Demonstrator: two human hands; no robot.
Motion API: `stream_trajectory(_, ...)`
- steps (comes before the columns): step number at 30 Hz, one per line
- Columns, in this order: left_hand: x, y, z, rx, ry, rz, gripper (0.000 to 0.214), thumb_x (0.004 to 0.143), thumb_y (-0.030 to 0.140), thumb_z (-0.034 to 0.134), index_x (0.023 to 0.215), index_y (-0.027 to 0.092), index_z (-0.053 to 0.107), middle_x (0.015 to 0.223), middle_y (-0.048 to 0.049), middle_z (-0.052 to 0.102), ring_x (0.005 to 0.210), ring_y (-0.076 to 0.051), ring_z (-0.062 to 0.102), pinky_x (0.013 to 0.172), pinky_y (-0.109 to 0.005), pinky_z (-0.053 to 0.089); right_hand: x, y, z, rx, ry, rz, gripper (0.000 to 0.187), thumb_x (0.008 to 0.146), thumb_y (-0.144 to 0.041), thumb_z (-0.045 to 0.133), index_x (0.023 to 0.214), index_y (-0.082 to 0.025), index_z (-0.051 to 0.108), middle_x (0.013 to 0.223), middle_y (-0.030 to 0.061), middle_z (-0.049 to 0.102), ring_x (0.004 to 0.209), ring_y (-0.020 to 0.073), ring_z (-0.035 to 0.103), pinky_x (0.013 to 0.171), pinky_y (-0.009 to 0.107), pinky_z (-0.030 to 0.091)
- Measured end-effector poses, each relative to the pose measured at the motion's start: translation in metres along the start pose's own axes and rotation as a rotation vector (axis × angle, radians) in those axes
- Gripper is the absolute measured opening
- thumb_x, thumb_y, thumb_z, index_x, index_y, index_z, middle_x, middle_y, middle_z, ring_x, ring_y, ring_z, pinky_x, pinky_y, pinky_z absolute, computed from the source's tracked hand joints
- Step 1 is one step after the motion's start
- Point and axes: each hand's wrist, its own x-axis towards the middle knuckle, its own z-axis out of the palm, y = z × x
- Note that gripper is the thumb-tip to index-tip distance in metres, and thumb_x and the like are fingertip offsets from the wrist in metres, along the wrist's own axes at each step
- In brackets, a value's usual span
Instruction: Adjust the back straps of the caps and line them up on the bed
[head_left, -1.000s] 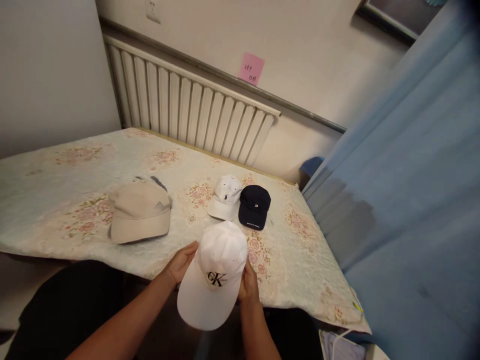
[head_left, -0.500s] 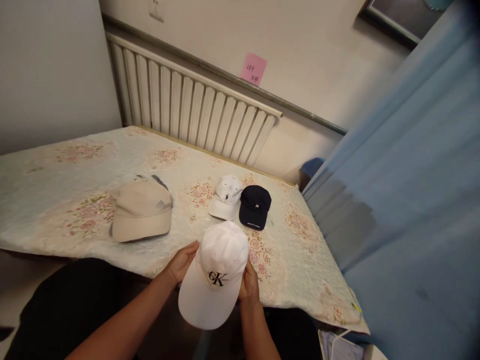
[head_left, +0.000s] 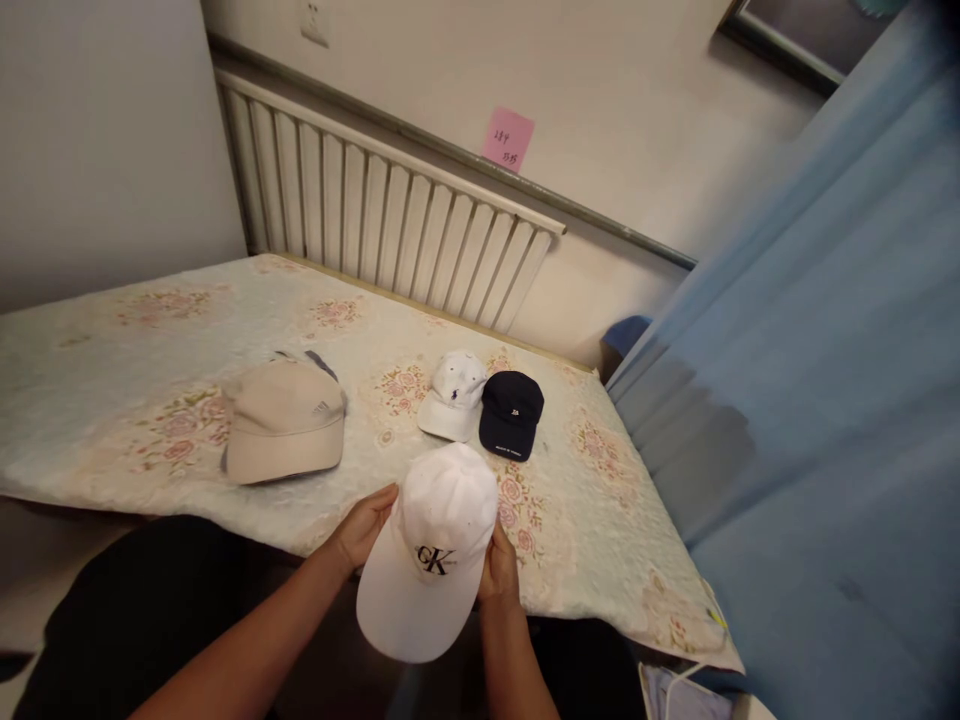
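Beige cap (head_left: 283, 432) sat left on floral cloth (head_left: 135, 400). Left hand (head_left: 363, 527) and right hand (head_left: 497, 572) gripped white cap (head_left: 435, 545) by its sides above table's near edge, fingers curled against it. Small white cap (head_left: 454, 394) touched navy cap (head_left: 511, 412) behind.

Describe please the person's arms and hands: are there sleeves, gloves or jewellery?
The left forearm and right forearm are bare to the picture's edge; no sleeve shows. The left hand and right hand wear no gloves. No watch, bracelet or ring shows on the visible parts.
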Motion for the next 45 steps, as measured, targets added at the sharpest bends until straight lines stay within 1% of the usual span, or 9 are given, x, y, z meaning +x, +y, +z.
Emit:
stream_trajectory(5, -0.004, -0.001, 0.002, 0.011, -0.013, -0.051, 0.042, 0.084, 0.032, 0.052, 0.118, 0.008, 0.058, 0.095, -0.0163, 0.072, 0.095, -0.034, 0.066, 0.086, -0.047, 0.047, 0.0, 0.0, -0.002, -0.033, 0.037, -0.017, 0.035, 0.083, -0.037, 0.058, 0.111, -0.017, 0.064, 0.11, 0.0081, 0.07, 0.109, 0.0215, 0.061, 0.099, 0.041, 0.043)
stream_trajectory(9, -0.006, -0.002, 0.002, 0.032, -0.006, -0.079, 0.044, 0.085, 0.036, 0.051, 0.119, 0.008, 0.057, 0.097, -0.0175, 0.072, 0.1, -0.035, 0.063, 0.09, -0.049, 0.044, -0.001, 0.0, 0.0, -0.008, 0.016, -0.005, 0.035, 0.083, -0.036, 0.057, 0.112, -0.018, 0.064, 0.111, 0.0077, 0.069, 0.108, 0.0214, 0.061, 0.099, 0.041, 0.043)
stream_trajectory(15, -0.012, -0.003, 0.002, 0.088, -0.007, -0.161, 0.049, 0.084, 0.045, 0.051, 0.119, 0.012, 0.058, 0.1, -0.0176, 0.071, 0.105, -0.035, 0.061, 0.092, -0.049, 0.041, -0.002, -0.001, 0.002, 0.032, 0.016, 0.002, 0.033, 0.083, -0.035, 0.057, 0.109, -0.016, 0.065, 0.105, 0.0072, 0.072, 0.104, 0.0214, 0.064, 0.101, 0.041, 0.042)
stream_trajectory(19, -0.022, -0.004, 0.006, 0.139, -0.017, -0.142, 0.049, 0.085, 0.046, 0.05, 0.119, 0.012, 0.058, 0.102, -0.0186, 0.07, 0.108, -0.035, 0.059, 0.092, -0.049, 0.041, -0.001, -0.001, 0.001, 0.053, 0.002, -0.004, 0.03, 0.082, -0.035, 0.058, 0.105, -0.017, 0.067, 0.102, 0.0064, 0.073, 0.101, 0.0216, 0.065, 0.101, 0.041, 0.041)
stream_trajectory(23, -0.035, -0.007, 0.005, 0.202, -0.066, -0.135, 0.046, 0.087, 0.042, 0.049, 0.117, 0.01, 0.059, 0.105, -0.0201, 0.069, 0.11, -0.035, 0.058, 0.094, -0.047, 0.04, -0.001, -0.001, 0.0, 0.057, 0.008, 0.008, 0.031, 0.083, -0.037, 0.057, 0.105, -0.018, 0.067, 0.102, 0.0063, 0.073, 0.101, 0.0216, 0.065, 0.101, 0.041, 0.041)
stream_trajectory(28, -0.043, -0.011, -0.002, 0.319, -0.092, -0.015, 0.036, 0.083, 0.021, 0.057, 0.116, 0.006, 0.06, 0.106, -0.0215, 0.068, 0.104, -0.034, 0.061, 0.093, -0.046, 0.041, -0.001, -0.001, -0.001, 0.093, 0.003, 0.015, 0.032, 0.084, -0.037, 0.056, 0.106, -0.017, 0.067, 0.101, 0.0066, 0.073, 0.1, 0.0211, 0.065, 0.101, 0.04, 0.041)
stream_trajectory(34, -0.036, -0.011, -0.002, 0.34, -0.1, 0.077, 0.038, 0.081, 0.021, 0.061, 0.117, 0.007, 0.06, 0.103, -0.0211, 0.069, 0.092, -0.032, 0.066, 0.088, -0.047, 0.044, 0.001, 0.0, -0.006, 0.087, -0.009, 0.001, 0.035, 0.084, -0.041, 0.055, 0.11, -0.018, 0.065, 0.103, 0.0057, 0.073, 0.105, 0.0212, 0.063, 0.101, 0.04, 0.041)
stream_trajectory(40, -0.014, -0.006, 0.004, 0.28, 0.026, 0.187, 0.036, 0.079, 0.019, 0.064, 0.113, 0.008, 0.061, 0.093, -0.0181, 0.072, 0.086, -0.03, 0.068, 0.083, -0.044, 0.049, -0.003, 0.0, -0.001, -0.006, -0.058, 0.017, 0.044, 0.084, -0.043, 0.055, 0.118, -0.017, 0.06, 0.115, 0.0098, 0.067, 0.111, 0.0242, 0.06, 0.096, 0.043, 0.045)
stream_trajectory(45, 0.003, -0.007, 0.005, 0.239, 0.038, 0.2, 0.032, 0.078, 0.019, 0.063, 0.109, 0.009, 0.063, 0.093, -0.0161, 0.072, 0.087, -0.03, 0.068, 0.085, -0.044, 0.049, -0.003, 0.003, -0.004, -0.053, -0.044, -0.085, 0.043, 0.08, -0.035, 0.062, 0.118, -0.015, 0.058, 0.112, 0.0112, 0.068, 0.107, 0.0244, 0.062, 0.092, 0.043, 0.048)
